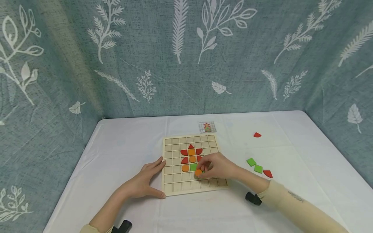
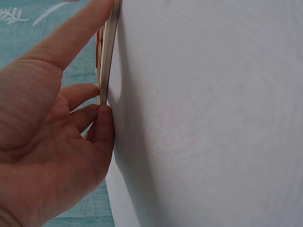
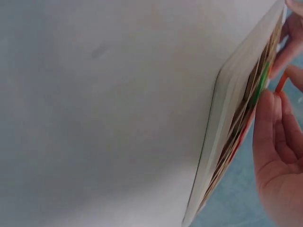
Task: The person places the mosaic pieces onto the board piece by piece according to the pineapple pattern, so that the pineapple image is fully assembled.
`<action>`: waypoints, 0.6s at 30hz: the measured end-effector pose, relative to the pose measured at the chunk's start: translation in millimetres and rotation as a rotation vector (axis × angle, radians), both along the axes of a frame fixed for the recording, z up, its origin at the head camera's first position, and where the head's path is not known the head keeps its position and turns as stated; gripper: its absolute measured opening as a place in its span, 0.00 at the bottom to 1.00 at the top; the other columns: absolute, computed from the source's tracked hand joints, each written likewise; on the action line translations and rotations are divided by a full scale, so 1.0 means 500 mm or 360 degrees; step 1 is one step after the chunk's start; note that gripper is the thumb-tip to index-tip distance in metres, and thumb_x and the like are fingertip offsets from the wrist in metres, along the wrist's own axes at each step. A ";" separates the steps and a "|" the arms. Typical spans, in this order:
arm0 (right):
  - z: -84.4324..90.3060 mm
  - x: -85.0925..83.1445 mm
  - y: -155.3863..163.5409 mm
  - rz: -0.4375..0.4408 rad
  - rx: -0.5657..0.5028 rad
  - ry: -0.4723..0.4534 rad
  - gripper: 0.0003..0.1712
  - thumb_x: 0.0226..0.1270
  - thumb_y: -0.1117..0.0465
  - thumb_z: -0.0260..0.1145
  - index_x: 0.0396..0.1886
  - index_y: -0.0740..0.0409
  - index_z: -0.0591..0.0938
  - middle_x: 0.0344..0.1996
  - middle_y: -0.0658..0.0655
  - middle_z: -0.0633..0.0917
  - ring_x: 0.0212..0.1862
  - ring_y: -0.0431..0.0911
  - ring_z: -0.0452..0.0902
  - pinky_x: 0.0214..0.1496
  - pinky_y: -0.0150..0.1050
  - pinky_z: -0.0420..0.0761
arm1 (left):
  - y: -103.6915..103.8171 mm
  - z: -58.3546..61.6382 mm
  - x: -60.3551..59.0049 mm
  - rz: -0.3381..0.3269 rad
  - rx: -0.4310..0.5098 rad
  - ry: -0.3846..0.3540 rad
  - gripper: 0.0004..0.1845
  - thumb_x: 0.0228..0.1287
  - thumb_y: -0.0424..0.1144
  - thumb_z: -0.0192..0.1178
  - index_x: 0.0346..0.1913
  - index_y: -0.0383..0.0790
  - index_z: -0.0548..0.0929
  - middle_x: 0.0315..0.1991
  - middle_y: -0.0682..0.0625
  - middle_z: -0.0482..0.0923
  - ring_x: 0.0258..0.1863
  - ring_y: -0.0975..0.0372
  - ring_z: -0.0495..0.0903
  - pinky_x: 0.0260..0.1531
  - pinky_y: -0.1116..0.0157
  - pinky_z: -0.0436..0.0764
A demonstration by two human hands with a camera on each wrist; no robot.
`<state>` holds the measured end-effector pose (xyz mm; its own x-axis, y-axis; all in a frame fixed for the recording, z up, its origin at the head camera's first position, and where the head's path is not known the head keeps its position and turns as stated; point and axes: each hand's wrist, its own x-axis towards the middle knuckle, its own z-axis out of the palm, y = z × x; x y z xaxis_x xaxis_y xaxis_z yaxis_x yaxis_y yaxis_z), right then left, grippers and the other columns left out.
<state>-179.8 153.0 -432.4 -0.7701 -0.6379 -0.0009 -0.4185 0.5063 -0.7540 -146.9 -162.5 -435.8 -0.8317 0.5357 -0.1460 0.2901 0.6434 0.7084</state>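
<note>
Orange disc (image 1: 198, 172) is pinched by right hand (image 1: 217, 166) fingers (image 1: 204, 168), held over grid board (image 1: 192, 189) just below green square (image 1: 193, 167). Disc edge is also seen in the right wrist view (image 3: 281, 81), between fingertips. Left hand (image 1: 144, 181) is laid flat, fingers straight, thumb and fingers touching the board's left edge (image 2: 108, 61). Board lies on white tabletop (image 1: 131, 145). Loose green squares (image 1: 254, 165) and red pieces (image 1: 267, 173) lie to the right, well apart from the board.

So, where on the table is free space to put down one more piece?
Bare cloth left of the wooden board, and between the board and the green squares. The board's middle is crowded: flower pieces, right hand pinching an orange disc.
</note>
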 end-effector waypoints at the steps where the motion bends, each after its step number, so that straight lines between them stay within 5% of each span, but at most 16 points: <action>1: 0.000 0.001 -0.006 0.0017 0.0025 0.0039 0.09 0.54 0.59 0.77 0.34 0.52 0.86 0.24 0.42 0.80 0.29 0.36 0.75 0.34 0.31 0.79 | 0.000 -0.001 0.000 0.0001 0.0003 -0.0001 0.60 0.39 0.54 0.79 0.74 0.34 0.59 0.77 0.40 0.45 0.72 0.43 0.48 0.66 0.40 0.55; 9: 0.005 0.012 -0.029 0.0085 0.0156 0.0216 0.07 0.57 0.62 0.74 0.36 0.55 0.86 0.23 0.42 0.78 0.27 0.34 0.70 0.31 0.30 0.75 | 0.001 -0.005 -0.001 0.0008 0.0014 -0.0017 0.60 0.39 0.54 0.79 0.74 0.34 0.58 0.77 0.41 0.45 0.73 0.44 0.47 0.66 0.40 0.54; 18: 0.010 0.003 -0.009 0.0006 0.0051 0.0158 0.05 0.61 0.62 0.72 0.37 0.54 0.87 0.25 0.41 0.80 0.30 0.36 0.74 0.34 0.31 0.78 | 0.001 -0.003 -0.001 0.0013 0.0010 -0.0004 0.60 0.39 0.54 0.79 0.74 0.35 0.59 0.77 0.42 0.46 0.73 0.44 0.47 0.66 0.40 0.54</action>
<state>-178.3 148.5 -427.4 -0.7649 -0.6418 0.0550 -0.4925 0.5277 -0.6921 -147.2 -162.0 -437.1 -0.8357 0.5299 -0.1447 0.2830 0.6411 0.7133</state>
